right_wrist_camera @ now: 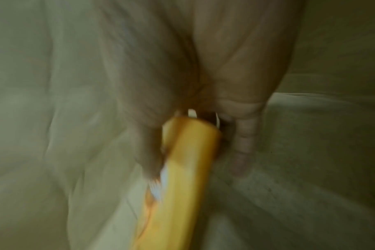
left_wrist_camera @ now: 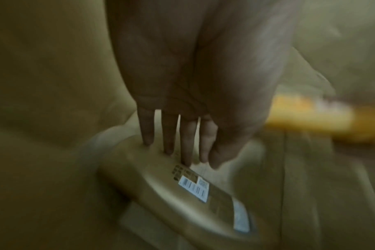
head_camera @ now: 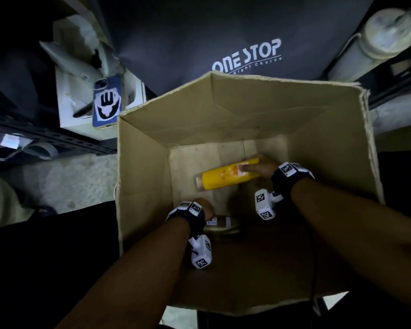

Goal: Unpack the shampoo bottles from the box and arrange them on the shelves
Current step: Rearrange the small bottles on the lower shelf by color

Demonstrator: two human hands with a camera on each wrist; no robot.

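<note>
Yellow bottle (head_camera: 226,176) lies on its side mid-box (head_camera: 142,176); gold bottle (head_camera: 221,225) lies flat near the box's near wall.

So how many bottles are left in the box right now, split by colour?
Yellow bottle: 1, held by the right hand
Gold bottle: 1, under the left hand, fingers straight on it
Total: 2 bottles visible in the box; the arms hide part of its floor.
</note>
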